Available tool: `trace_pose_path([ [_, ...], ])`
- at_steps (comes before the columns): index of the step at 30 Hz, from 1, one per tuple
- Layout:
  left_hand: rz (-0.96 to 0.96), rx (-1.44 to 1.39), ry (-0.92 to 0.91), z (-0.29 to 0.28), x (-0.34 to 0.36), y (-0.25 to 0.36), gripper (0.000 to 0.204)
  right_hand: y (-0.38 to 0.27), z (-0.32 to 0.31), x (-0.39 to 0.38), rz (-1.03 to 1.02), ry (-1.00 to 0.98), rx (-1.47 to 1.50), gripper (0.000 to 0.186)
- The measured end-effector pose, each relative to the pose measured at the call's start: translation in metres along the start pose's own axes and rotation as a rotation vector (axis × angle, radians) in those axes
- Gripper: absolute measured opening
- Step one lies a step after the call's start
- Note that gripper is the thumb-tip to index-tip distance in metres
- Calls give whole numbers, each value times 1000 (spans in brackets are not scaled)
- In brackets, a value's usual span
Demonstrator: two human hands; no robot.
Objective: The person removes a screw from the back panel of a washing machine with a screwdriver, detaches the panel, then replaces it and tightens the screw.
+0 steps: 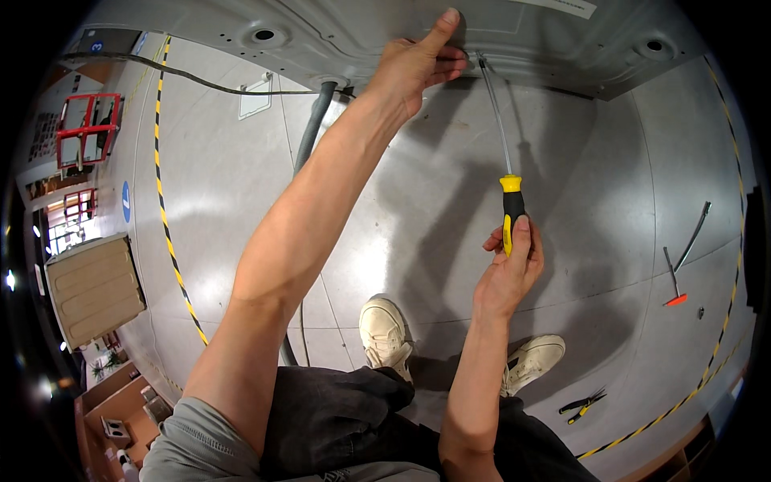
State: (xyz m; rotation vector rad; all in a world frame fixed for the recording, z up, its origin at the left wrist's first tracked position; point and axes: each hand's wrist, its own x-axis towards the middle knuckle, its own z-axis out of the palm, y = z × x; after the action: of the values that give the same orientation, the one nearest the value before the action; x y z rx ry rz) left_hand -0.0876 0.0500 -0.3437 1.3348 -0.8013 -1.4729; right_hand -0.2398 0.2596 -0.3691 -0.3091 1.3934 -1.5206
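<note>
My right hand (514,261) is closed around the yellow and black handle of a screwdriver (496,112). The long metal shaft points up and away, and its tip meets a small fastener at the lower edge of a grey sheet-metal panel (361,40). Just left of that tip, my left hand (414,68) rests against the panel with the thumb stretched upward and the fingers extended. No object shows in the left hand, though its palm side is partly hidden.
A grey hose (315,124) hangs from the panel, and a black cable (177,72) runs leftward. On the floor lie an orange-handled tool (676,300), a metal rod (694,234) and pliers (583,406). Yellow-black tape (163,193) marks the floor; a beige box-shaped unit (95,291) stands left.
</note>
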Motion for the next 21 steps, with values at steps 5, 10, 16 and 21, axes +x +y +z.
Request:
trace_pose_path([
  [5, -8, -10, -19, 1, -1, 1, 68, -1, -2, 2, 23, 4, -21, 36],
  [10, -37, -158, -57, 1, -8, -2, 66, -5, -4, 5, 27, -19, 16, 34],
  [16, -212, -536, 109, 15, -27, -3, 57, -2, -21, -1, 68, 43, 86, 29],
  [21, -294, -724, 41, 5, -23, 11, 48, 1, -36, -1, 80, 47, 157, 27],
])
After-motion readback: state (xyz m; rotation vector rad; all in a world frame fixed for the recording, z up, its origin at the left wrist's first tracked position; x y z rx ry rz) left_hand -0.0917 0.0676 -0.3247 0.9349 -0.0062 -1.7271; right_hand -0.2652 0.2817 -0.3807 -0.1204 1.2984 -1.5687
